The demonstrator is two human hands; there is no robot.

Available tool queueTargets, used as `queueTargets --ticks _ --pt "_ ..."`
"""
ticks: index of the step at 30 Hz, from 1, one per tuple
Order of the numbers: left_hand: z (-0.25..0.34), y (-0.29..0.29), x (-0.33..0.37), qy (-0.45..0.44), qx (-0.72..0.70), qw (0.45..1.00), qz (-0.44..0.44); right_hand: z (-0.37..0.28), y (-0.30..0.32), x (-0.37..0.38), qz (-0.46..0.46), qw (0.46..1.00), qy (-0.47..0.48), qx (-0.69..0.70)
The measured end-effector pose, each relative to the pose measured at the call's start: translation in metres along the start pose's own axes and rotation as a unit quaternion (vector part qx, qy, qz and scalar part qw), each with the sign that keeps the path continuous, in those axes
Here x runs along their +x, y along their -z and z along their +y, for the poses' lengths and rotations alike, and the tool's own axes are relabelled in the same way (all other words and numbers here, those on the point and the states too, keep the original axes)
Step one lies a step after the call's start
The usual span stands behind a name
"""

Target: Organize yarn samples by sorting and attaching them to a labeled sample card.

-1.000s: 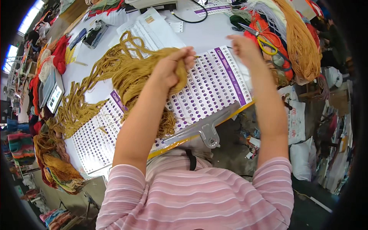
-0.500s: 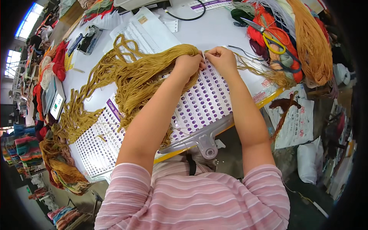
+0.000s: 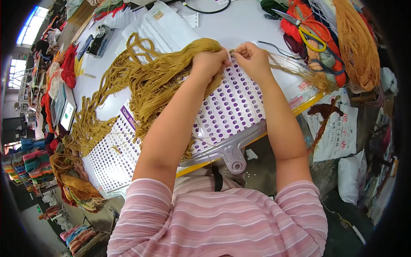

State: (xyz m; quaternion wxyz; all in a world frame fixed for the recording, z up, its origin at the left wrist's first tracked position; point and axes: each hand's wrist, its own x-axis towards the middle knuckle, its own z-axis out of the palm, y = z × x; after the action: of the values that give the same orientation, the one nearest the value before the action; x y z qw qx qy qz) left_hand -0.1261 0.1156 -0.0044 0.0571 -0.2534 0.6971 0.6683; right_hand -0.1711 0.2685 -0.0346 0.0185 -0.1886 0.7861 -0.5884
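A thick skein of mustard yarn (image 3: 165, 75) spreads across the table and over a card printed with rows of purple dots (image 3: 229, 103). My left hand (image 3: 209, 62) is closed around the skein's right end, its fingers partly hidden. Just to the right, my right hand (image 3: 253, 60) pinches with thumb and forefinger at what looks like a strand of the same yarn. The fingertips of both hands are close together above the top of the dotted card. A large grey clip (image 3: 233, 150) grips the card at the table's near edge.
Yellow-handled scissors (image 3: 311, 39) lie on red and orange yarn at the right, beside a hanging orange hank (image 3: 357, 47). Printed sheets (image 3: 165, 30) lie behind the skein. A second dotted card (image 3: 113, 156) and a scale-like device (image 3: 66, 109) are at the left.
The view has shifted slightly. My right fingertips have drawn a little farther from my left hand. The left hand keeps its hold on the skein.
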Motion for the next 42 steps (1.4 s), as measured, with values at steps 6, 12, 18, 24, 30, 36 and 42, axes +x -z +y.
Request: queueTargets --ticks 6,12,18,24,30,36,42 --pt "0.016 0.067 -0.010 -0.054 -0.287 0.944 0.155 -0.029 0.004 -0.012 -0.006 0.972 0.081 -0.220" --pt "0.021 0.065 -0.018 -0.066 -0.380 0.922 0.026 -0.012 0.004 -0.002 0.022 0.915 0.227 -0.332" --pt "0.015 0.046 -0.018 -0.059 -0.367 0.915 -0.158 -0.023 -0.002 -0.004 0.012 0.959 0.161 -0.232" --pt "0.005 0.010 -0.015 -0.085 -0.154 0.966 -0.192 -0.033 0.006 -0.013 0.012 0.986 0.156 -0.053" --pt "0.002 -0.001 -0.013 -0.179 -0.061 0.968 -0.164 -0.033 0.006 -0.013 -0.001 0.992 0.124 0.036" --pt "0.000 0.014 -0.013 -0.128 -0.292 0.942 -0.108 -0.025 0.000 -0.007 -0.024 0.988 0.110 -0.101" --pt "0.004 0.019 -0.020 -0.131 -0.338 0.921 -0.145 -0.019 -0.002 -0.002 -0.022 0.965 0.178 -0.191"
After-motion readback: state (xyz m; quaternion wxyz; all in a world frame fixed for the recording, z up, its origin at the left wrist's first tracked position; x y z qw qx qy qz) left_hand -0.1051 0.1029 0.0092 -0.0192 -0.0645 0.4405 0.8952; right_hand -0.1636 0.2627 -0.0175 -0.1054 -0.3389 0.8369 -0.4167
